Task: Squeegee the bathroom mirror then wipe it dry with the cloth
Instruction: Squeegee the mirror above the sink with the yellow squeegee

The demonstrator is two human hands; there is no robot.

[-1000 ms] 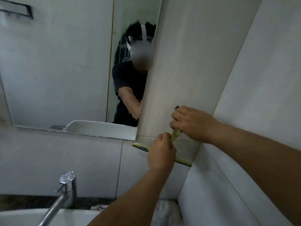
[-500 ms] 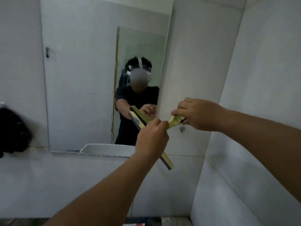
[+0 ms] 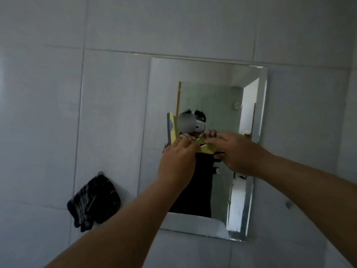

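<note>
A frameless rectangular mirror (image 3: 247, 117) hangs on the tiled wall, showing a person's reflection. In front of its middle I hold a yellow squeegee (image 3: 173, 130) with both hands. Its blade stands upright at the left, its handle runs to the right. My left hand (image 3: 176, 163) grips the squeegee near the blade. My right hand (image 3: 234, 151) pinches the handle's end. A dark patterned cloth (image 3: 94, 200) hangs on the wall left of the mirror's lower part.
Pale grey wall tiles (image 3: 116, 93) surround the mirror on every side. A side wall closes in at the far right (image 3: 347, 132). The sink and the tap are out of view.
The view has tilted up from the sink and tap. Both hands have raised the squeegee from below the mirror's corner to its middle, and the blade has turned upright.
</note>
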